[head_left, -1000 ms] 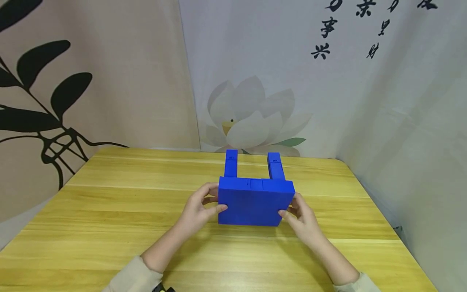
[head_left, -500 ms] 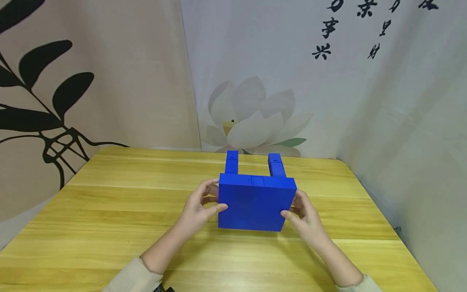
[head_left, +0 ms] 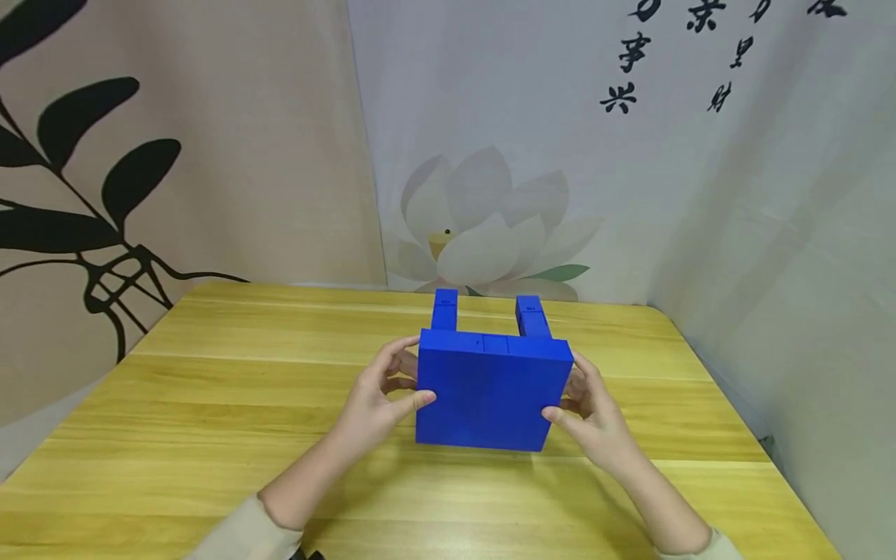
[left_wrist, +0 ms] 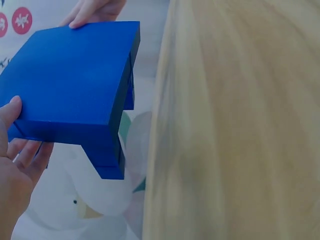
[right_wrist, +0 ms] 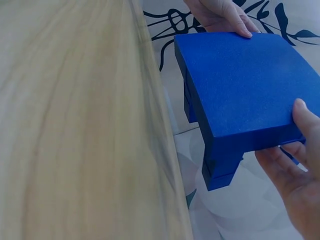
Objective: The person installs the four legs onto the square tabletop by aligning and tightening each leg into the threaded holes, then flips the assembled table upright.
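Observation:
A small blue stool point(head_left: 490, 397) is held between the two hands in the head view, its flat top turned toward me and two legs pointing away. My left hand point(head_left: 381, 393) grips its left side, thumb on the flat top and fingers behind the edge. On the opposite side, my right hand point(head_left: 591, 412) holds it the same way. Both wrist views show the stool off the table, with the left thumb point(left_wrist: 12, 110) and the right thumb point(right_wrist: 302, 112) lying on the top. The legs' far sides are hidden in the head view.
A wooden table point(head_left: 210, 404) spreads beneath the hands. Behind it hangs a pale curtain point(head_left: 280, 155) printed with leaves, a lotus and dark characters. Another stretch of curtain point(head_left: 784, 233) runs along the table's right side.
The stool has come slightly nearer and tilted, so more of its flat top faces me. Both hands keep their hold, and the right hand has shifted a little to the right.

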The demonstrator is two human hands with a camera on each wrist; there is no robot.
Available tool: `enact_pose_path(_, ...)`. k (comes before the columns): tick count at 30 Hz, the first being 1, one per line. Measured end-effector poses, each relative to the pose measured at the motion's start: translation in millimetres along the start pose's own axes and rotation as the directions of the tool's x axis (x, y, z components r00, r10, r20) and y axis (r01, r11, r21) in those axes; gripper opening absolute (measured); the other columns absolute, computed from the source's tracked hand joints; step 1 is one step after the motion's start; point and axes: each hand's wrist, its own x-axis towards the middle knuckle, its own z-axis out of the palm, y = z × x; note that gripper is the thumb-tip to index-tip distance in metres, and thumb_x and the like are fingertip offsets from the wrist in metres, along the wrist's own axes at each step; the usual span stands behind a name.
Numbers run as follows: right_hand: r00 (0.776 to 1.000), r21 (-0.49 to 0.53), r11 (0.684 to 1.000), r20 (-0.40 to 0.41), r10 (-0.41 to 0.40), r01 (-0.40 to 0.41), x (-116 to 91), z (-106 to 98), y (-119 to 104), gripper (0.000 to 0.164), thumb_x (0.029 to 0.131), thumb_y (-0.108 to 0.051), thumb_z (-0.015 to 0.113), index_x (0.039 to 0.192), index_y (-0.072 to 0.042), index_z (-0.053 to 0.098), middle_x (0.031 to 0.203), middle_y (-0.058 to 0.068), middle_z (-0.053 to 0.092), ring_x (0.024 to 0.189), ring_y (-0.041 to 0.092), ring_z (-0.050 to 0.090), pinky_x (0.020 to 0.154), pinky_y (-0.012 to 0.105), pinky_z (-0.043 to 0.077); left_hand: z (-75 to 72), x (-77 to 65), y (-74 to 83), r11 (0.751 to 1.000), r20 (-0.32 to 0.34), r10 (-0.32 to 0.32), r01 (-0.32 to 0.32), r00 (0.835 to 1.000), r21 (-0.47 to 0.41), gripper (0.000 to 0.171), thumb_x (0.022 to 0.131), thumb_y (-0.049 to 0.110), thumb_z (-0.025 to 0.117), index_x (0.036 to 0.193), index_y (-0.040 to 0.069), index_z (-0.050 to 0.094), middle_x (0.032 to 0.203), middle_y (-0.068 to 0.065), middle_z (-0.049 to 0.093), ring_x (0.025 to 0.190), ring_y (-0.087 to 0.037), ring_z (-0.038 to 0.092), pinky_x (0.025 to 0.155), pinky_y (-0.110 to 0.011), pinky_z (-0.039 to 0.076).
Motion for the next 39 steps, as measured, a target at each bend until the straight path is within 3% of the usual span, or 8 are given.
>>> enact_pose_path(8,0.999,0.031,0.999,0.043,-0.012,0.011,9,-7,-13,0.092,0.082,0.02,0.062,0.153,-0.011,0.013,0.124,0.001,0.06,0.099,0.018,0.064,0.077,0.033,0.055,-5.7,6.0,12.5,0.999,0.026,-0.042,0.041,0.999,0.004,0.075,0.077,-0.003,0.077,0.141,0.019,0.044,0.094,-0.006,0.06,0.087,-0.022,0.06,0.078,-0.038,0.055)
enact_pose_path(14,0.995,0.051,0.996,0.07,0.064,-0.068,15,-14,-18,0.092,0.084,0.016,0.062,0.154,-0.017,0.012,0.122,-0.002,0.061,0.096,0.019,0.065,0.076,0.034,0.055,-9.7,12.5,18.6,0.997,0.054,-0.073,0.073,0.996,-0.001,0.078,0.079,-0.002,0.077,0.145,0.02,0.042,0.092,-0.007,0.06,0.084,-0.023,0.059,0.072,-0.036,0.056)
enact_pose_path(21,0.986,0.14,0.982,0.131,0.107,-0.125,30,-25,-20,0.088,0.086,0.014,0.061,0.154,-0.017,0.013,0.111,0.006,0.065,0.09,0.025,0.067,0.074,0.037,0.057,-14.3,24.8,24.7,0.988,0.079,-0.152,0.153,0.985,-0.009,0.078,0.081,0.003,0.076,0.147,0.021,0.038,0.088,-0.009,0.058,0.079,-0.024,0.058,0.061,-0.028,0.053)
enact_pose_path(26,0.963,0.189,0.953,0.176,0.202,-0.235,40,-31,-21,0.085,0.089,0.008,0.061,0.154,-0.018,0.013,0.104,0.011,0.065,0.09,0.027,0.067,0.072,0.039,0.057,-16.0,33.4,26.2,0.983,0.096,-0.178,0.181,0.979,-0.028,0.076,0.082,0.003,0.075,0.147,0.015,0.036,0.082,-0.011,0.06,0.071,-0.025,0.059,0.061,-0.033,0.055)
enact_pose_path(29,0.948,0.203,0.936,0.196,0.25,-0.289,45,-33,-22,0.084,0.09,0.005,0.061,0.154,-0.018,0.012,0.101,0.016,0.064,0.087,0.029,0.068,0.068,0.041,0.057,-16.9,37.5,26.1,0.968,0.113,-0.229,0.239,0.967,-0.082,0.076,0.082,0.001,0.074,0.147,0.012,0.036,0.081,-0.014,0.06,0.068,-0.025,0.06,0.063,-0.041,0.057)
enact_pose_path(32,0.932,0.219,0.915,0.216,0.292,-0.338,50,-33,-21,0.083,0.091,0.002,0.062,0.153,-0.016,0.011,0.1,0.02,0.064,0.083,0.031,0.068,0.066,0.043,0.057,-17.8,40.5,25.1,0.937,0.127,-0.307,0.323,0.943,-0.131,0.076,0.083,0.003,0.074,0.147,0.013,0.035,0.083,-0.014,0.06,0.069,-0.023,0.061,0.064,-0.045,0.057)
enact_pose_path(39,0.889,0.276,0.851,0.249,0.385,-0.446,58,-34,-17,0.084,0.091,0.0,0.062,0.154,-0.016,0.007,0.102,0.02,0.064,0.077,0.029,0.068,0.066,0.042,0.057,-18.2,46.3,23.1,0.876,0.144,-0.414,0.436,0.899,-0.205,0.075,0.083,0.006,0.075,0.147,0.017,0.036,0.084,-0.012,0.06,0.073,-0.022,0.062,0.064,-0.04,0.057)
